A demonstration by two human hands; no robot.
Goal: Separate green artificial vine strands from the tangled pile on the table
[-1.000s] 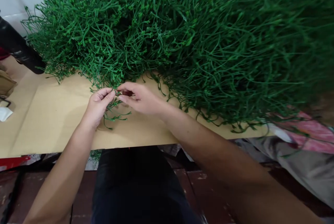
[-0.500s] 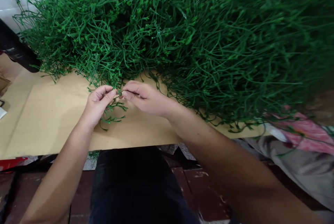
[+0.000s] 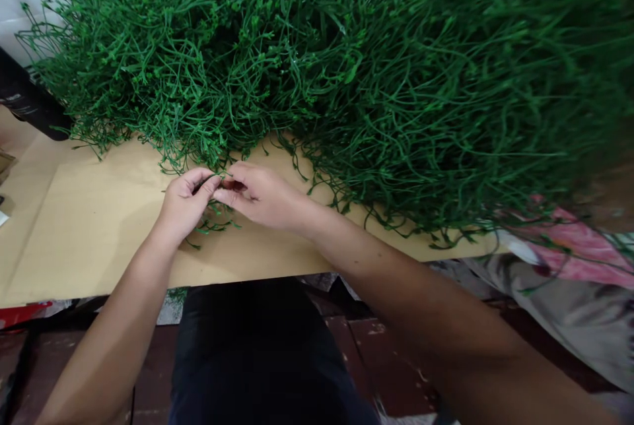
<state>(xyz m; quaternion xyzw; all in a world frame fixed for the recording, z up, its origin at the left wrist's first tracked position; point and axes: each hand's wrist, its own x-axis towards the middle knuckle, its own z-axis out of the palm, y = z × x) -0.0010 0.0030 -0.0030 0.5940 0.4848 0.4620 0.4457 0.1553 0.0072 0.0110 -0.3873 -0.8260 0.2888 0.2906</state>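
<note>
Both hands meet over the tan board, in front of a big heap of green artificial plant stems [image 3: 238, 68]. My left hand [image 3: 185, 204] pinches a green sprig [image 3: 218, 224], whose thin forked tips hang out below the fingers. Thumb and fingers of my right hand [image 3: 260, 197] are pressed together at the sprig's upper end, touching the left fingertips. Just what lies between the right fingers is mostly hidden.
The tan cardboard surface [image 3: 89, 214] ends in a front edge just above my lap. A black cylinder [image 3: 30, 98] leans at the left against the heap. Pink cloth [image 3: 579, 247] and a person's grey-clad leg [image 3: 559, 306] are at the right.
My right hand has shifted slightly left and down, its thumb now against my left fingertips. The sprig's hanging tips are more covered. The view has moved a little.
</note>
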